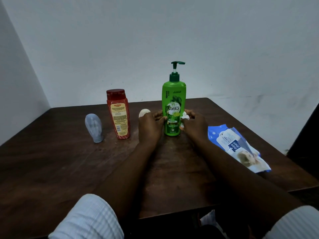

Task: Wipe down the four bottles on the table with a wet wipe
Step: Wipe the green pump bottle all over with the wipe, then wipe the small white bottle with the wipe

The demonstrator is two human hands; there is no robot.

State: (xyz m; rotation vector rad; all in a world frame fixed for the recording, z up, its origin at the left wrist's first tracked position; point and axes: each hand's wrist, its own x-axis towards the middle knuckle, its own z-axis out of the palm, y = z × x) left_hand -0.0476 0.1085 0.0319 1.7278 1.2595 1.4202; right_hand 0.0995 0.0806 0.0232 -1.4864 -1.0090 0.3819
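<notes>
At the centre of the dark wooden surface, between both hands: the green Vatika shampoo pump bottle, upright. On its left flank, the left hand, fingers curled round the body, thumb across the front label. On its right flank, the right hand, clamped on a crumpled white wet wipe, pressing it against the plastic. Just behind the left hand, half hidden: a small white bottle. Further left, apart from each other: the red Karthika shampoo bottle, upright, then a grey-blue bottle on its cap, leaning slightly. To the right, near the right edge: the blue-and-white Mee Mee wet wipes pack, lying flat. Open wood in front of the bottles, around the forearms, down to the near edge, and along the left side. Beyond the far edge, a pale wall; touching or merely close, cannot tell.
</notes>
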